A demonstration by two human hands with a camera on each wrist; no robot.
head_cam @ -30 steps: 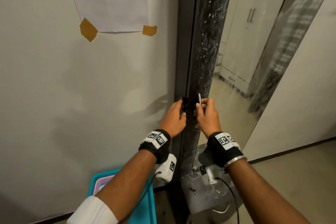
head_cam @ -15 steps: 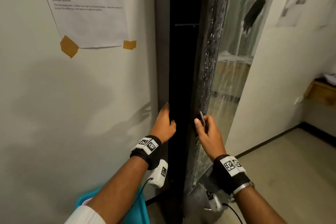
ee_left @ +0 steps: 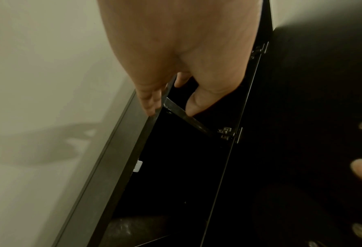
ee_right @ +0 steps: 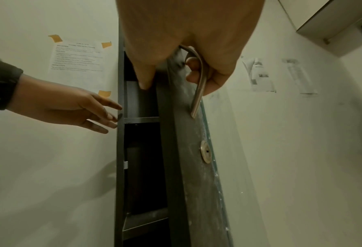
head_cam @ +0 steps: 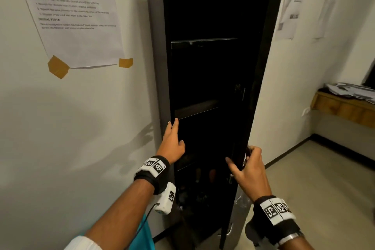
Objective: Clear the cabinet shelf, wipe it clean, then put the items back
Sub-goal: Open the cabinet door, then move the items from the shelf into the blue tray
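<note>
A tall narrow dark cabinet stands open in the wall. Its door is swung out to the right. Inside, shelf edges show faintly, and some dim items stand low down, too dark to name. My left hand lies with straight fingers against the cabinet's left frame, just below a shelf edge. My right hand grips the metal door handle, with fingers curled round it and the thumb on the door's inner edge.
A printed sheet is taped to the wall left of the cabinet. A teal bin sits on the floor by my left arm. A wooden ledge with papers juts from the right wall. Open floor lies to the right.
The door has swung from nearly shut to wide open, drawn rightward by my right hand. My left hand moved from the door gap up onto the left frame.
</note>
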